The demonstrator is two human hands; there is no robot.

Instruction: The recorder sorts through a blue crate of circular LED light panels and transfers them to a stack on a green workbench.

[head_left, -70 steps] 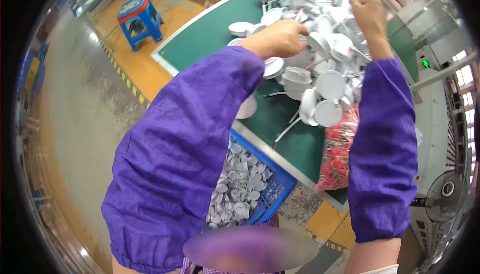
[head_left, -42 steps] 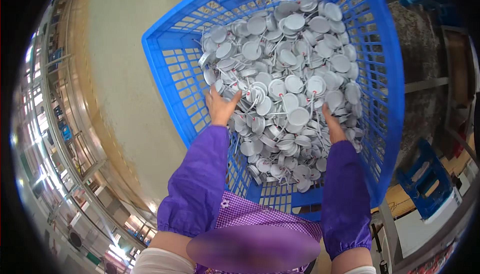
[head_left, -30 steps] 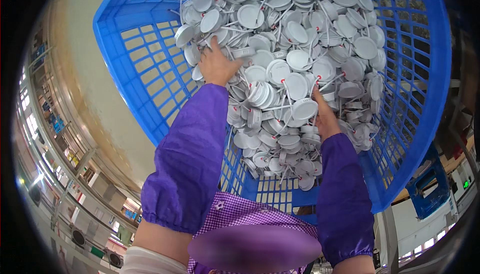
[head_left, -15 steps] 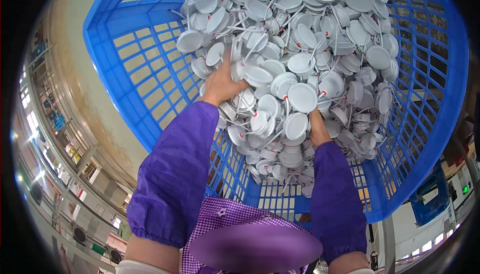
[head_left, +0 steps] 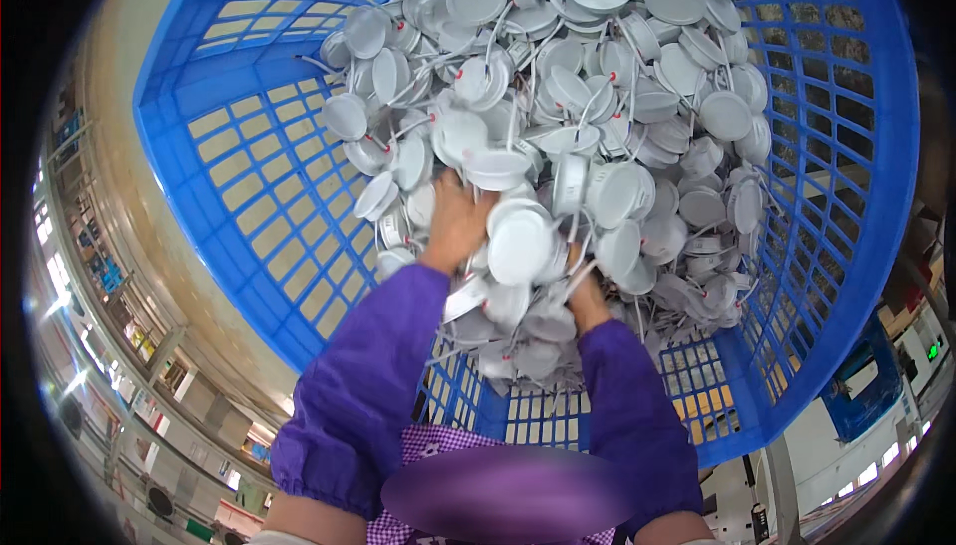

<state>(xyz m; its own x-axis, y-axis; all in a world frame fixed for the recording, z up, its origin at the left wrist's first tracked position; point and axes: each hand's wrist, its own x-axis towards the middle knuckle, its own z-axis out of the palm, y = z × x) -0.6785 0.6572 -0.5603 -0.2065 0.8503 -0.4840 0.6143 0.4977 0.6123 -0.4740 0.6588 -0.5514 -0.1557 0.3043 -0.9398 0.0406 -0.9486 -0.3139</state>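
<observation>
White round discs with short white cables and red marks [head_left: 702,209], which look like small LED lamps, fill a large blue plastic basket [head_left: 261,306]. Among them, my left hand [head_left: 460,224] cups the left side of a loose bunch, its fingertips hidden behind the discs. From the other side my right hand [head_left: 588,294] reaches in, most of its fingers covered by lamps [head_left: 520,246]. Between both hands the bunch is pressed together and slightly blurred. Purple sleeves cover both forearms.
Grid walls of the basket rise on every side of the pile. A pale surface [head_left: 129,77] lies beyond the left wall. Below right are a blue frame-like object [head_left: 858,386] and a metal post [head_left: 782,475]. A purple checked apron [head_left: 453,440] shows at the front.
My hands have come closer together and nearer to me, drawing lamps between them. The basket sits a little further left in the picture.
</observation>
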